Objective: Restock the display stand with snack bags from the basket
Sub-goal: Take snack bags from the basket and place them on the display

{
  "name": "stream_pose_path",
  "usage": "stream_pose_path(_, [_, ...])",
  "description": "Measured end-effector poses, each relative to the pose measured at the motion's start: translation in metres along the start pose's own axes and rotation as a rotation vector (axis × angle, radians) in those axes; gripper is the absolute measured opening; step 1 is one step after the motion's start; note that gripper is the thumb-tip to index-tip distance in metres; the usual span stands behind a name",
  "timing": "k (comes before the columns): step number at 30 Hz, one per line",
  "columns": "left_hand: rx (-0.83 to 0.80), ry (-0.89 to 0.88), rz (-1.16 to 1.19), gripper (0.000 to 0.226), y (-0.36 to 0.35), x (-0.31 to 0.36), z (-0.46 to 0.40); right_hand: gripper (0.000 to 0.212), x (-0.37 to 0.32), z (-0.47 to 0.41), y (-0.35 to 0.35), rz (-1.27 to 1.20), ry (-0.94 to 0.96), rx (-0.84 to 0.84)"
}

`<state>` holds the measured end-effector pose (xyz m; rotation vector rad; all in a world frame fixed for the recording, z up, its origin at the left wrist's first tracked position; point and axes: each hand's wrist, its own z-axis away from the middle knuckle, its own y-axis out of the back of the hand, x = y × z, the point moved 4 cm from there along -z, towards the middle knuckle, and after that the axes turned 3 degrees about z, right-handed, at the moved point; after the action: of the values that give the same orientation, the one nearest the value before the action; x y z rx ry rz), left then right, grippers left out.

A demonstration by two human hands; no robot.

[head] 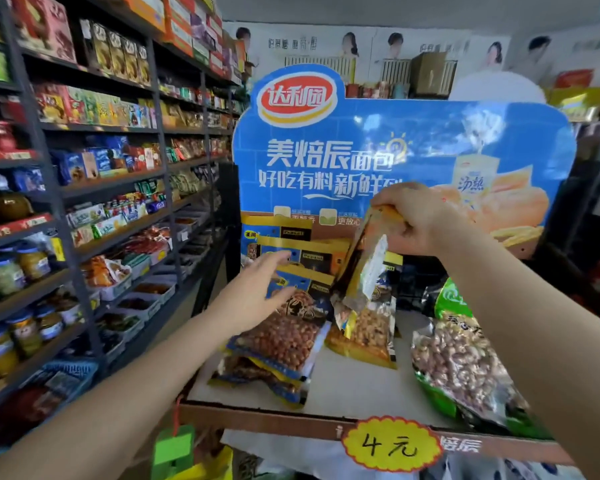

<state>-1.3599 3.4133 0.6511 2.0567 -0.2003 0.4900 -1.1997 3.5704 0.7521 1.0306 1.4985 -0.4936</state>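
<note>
The cardboard display stand [326, 393] has a white top shelf and a blue backboard. My right hand [420, 220] pinches the top edge of a yellow peanut snack bag [364, 268], which hangs above the shelf's middle. Below it another yellow bag [368, 334] leans upright. My left hand [260, 289] is open, fingers stretched over a stack of blue-and-yellow peanut bags [278, 344] at the shelf's left. More such bags [291, 244] stand behind against the backboard. A green bag of nuts [465, 362] lies at the right. The basket is out of sight.
Dark metal shelves [84, 188] packed with snacks and jars run along the left of the aisle. A yellow price tag [390, 445] hangs on the stand's front edge, and a green tag [174, 452] dangles below its left corner.
</note>
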Motion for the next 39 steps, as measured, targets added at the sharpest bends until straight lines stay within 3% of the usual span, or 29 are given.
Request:
stream_pose_path(3, [-0.022, -0.178, 0.047, 0.064, 0.009, 0.028, -0.021, 0.02, -0.013, 0.007, 0.005, 0.576, 0.181, -0.26])
stream_pose_path(6, [-0.114, -0.187, 0.034, 0.076, 0.002, 0.045, -0.044, 0.022, -0.023, 0.019, 0.009, 0.854, 0.229, -0.458])
stream_pose_path(9, [-0.202, -0.194, 0.139, 0.076, -0.016, 0.06, -0.055, 0.024, -0.031, 0.024, 0.013, 1.004, 0.23, -0.48])
stream_pose_path(12, [-0.185, -0.157, 0.286, 0.043, -0.037, 0.068, -0.051, 0.025, -0.031, 0.022, 0.021, 1.115, 0.219, -0.412])
stream_pose_path(15, [-0.098, -0.172, 0.372, 0.02, -0.052, 0.07, -0.038, 0.007, -0.019, 0.02, 0.029, 1.123, 0.206, -0.362])
stream_pose_path(18, [-0.109, -0.083, 0.448, 0.019, -0.068, 0.064, -0.024, 0.023, -0.011, 0.018, 0.029, 1.113, 0.218, -0.317])
stream_pose_path(22, [-0.198, 0.154, 0.512, 0.08, -0.09, 0.056, -0.005, 0.028, -0.012, 0.014, 0.021, 1.114, 0.232, -0.277])
stream_pose_path(25, [0.074, 0.1, 0.259, 0.089, -0.078, 0.059, 0.002, 0.021, -0.008, 0.01, 0.014, 1.179, 0.186, -0.282])
stream_pose_path(26, [0.087, 0.043, 0.263, 0.088, -0.077, 0.064, 0.005, 0.024, -0.005, 0.007, 0.012, 1.181, 0.169, -0.285])
stream_pose_path(29, [-0.114, -0.061, 0.438, 0.105, -0.095, 0.088, 0.02, 0.042, 0.009, 0.0, 0.007, 1.141, 0.095, -0.272])
stream_pose_path(31, [-0.115, -0.06, 0.38, 0.11, -0.109, 0.096, 0.026, 0.049, 0.016, -0.003, 0.004, 1.048, 0.054, -0.267])
stream_pose_path(34, [-0.052, -0.069, 0.313, 0.09, -0.11, 0.094, 0.024, 0.049, 0.021, -0.005, 0.008, 0.969, 0.052, -0.272])
stream_pose_path(37, [-0.222, -0.117, 0.275, 0.064, -0.096, 0.082, 0.028, 0.053, 0.017, -0.004, 0.024, 0.923, 0.073, -0.295])
stream_pose_path(39, [-0.269, -0.105, 0.214, 0.033, -0.08, 0.074, 0.034, 0.046, 0.009, -0.003, 0.037, 0.907, 0.121, -0.327])
